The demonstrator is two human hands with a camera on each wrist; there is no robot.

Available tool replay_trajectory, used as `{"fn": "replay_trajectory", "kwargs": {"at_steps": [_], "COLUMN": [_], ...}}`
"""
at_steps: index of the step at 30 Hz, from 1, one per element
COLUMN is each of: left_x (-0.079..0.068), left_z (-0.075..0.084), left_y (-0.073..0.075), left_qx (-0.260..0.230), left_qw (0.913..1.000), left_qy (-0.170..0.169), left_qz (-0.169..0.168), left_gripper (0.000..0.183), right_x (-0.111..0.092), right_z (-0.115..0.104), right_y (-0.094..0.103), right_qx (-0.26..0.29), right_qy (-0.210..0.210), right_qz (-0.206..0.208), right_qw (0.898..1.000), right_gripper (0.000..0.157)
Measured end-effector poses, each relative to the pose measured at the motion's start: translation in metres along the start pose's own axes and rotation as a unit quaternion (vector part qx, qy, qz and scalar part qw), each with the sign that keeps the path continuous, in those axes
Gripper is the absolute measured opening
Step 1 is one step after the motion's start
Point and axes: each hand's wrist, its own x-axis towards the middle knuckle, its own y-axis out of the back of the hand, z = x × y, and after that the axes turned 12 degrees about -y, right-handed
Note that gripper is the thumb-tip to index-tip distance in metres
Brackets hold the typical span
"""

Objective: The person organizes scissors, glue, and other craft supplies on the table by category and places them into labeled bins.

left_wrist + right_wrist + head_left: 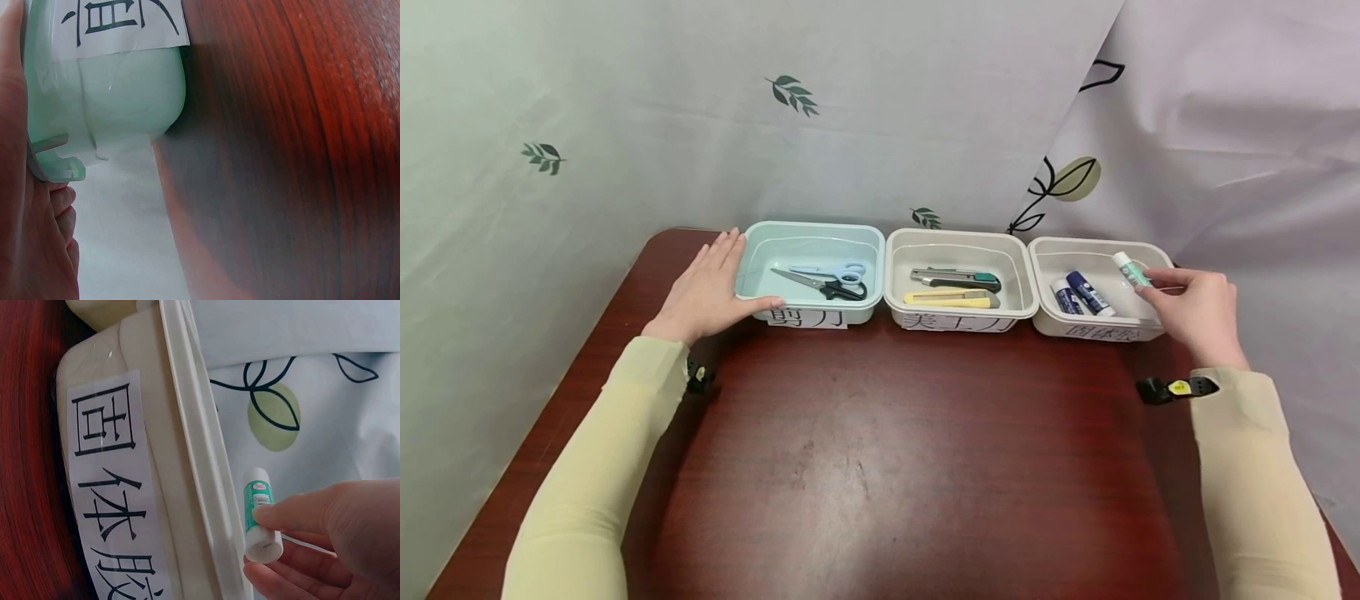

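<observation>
My right hand [1198, 308] pinches a white-and-green glue stick [1129, 268] between thumb and fingers, over the right side of the right-hand beige bin [1047, 271]. In the right wrist view the glue stick [257, 490] tilts just beyond the bin's rim [201, 447]. Inside that bin lie a dark blue glue stick [1090, 293] and another blue-and-white one [1066, 297]. Fingers straight, my left hand [703, 292] rests on the left rim of the light blue bin [816, 233], its thumb along the front edge. Black-handled scissors [831, 287] and light blue scissors [842, 272] lie in it.
Between those two, a middle beige bin [958, 239] contains a yellow box cutter [951, 298] and a green-and-grey one [955, 277]. Paper labels, such as this label [112, 469], face front. The bins line the back of a red-brown table [910, 442], before a pale patterned curtain [880, 108].
</observation>
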Motion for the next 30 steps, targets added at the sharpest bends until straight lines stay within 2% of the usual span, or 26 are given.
{"fn": "replay_trajectory", "kwargs": {"at_steps": [5,13,23,30], "left_x": [0.000,0.000,-0.002,0.001], "left_z": [0.000,-0.001,-0.001,0.000], "left_y": [0.000,0.000,0.000,0.000], "left_qx": [0.002,0.003,0.003,0.002], "left_qw": [1.0000,1.0000,1.0000,1.0000], "left_qy": [0.000,-0.001,0.003,-0.002], "left_qz": [-0.001,0.000,-0.002,-0.001], "left_gripper": [0.121,0.121,0.121,0.120], "right_x": [0.000,-0.003,-0.008,-0.009], "right_z": [0.000,-0.002,-0.008,-0.017], "right_y": [0.000,0.000,0.000,0.001], "right_qx": [0.017,0.023,0.028,0.042], "right_qy": [-0.011,-0.032,-0.024,-0.008], "right_qz": [0.003,-0.016,-0.012,0.012], "right_qw": [1.000,0.999,0.999,0.999], "right_gripper": [0.047,0.057,0.060,0.058]}}
